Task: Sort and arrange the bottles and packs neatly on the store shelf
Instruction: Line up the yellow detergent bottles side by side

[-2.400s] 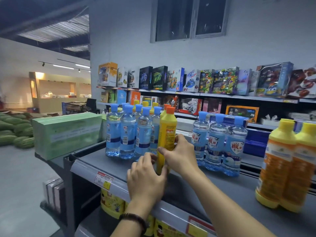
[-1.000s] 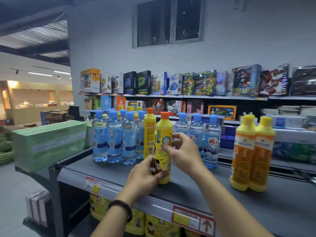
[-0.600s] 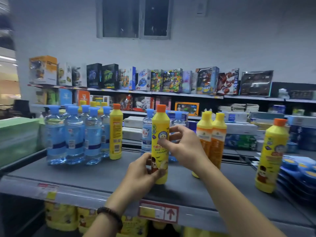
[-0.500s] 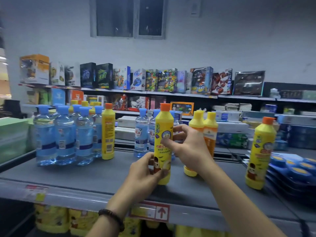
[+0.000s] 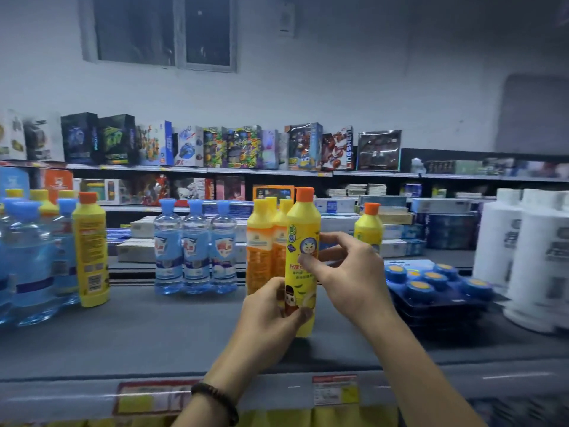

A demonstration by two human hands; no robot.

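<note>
Two hands, left [image 5: 271,315] and right [image 5: 351,278], grip the upright yellow bottle [image 5: 303,235], cap [image 5: 304,194] up.

Little is sharp enough to read. At the centre, the tall yellow plastic bottle with an orange cap [image 5: 303,241] shows a front label with a green round seal, a cartoon cat in a blue circle and orange Chinese characters, partly covered and too blurred to spell out. At nine o'clock from it, three clear water bottles with blue caps [image 5: 195,251] bear red-and-white badge labels, illegible. Further that way, a yellow bottle turned back-outward [image 5: 91,254] shows red print and a barcode. At one o'clock, a red toy box [image 5: 337,149] has vertical white capitals, unclear. At six o'clock, red-and-yellow price tags [image 5: 335,392] on the grey shelf rail [image 5: 277,389] are blurred.
</note>
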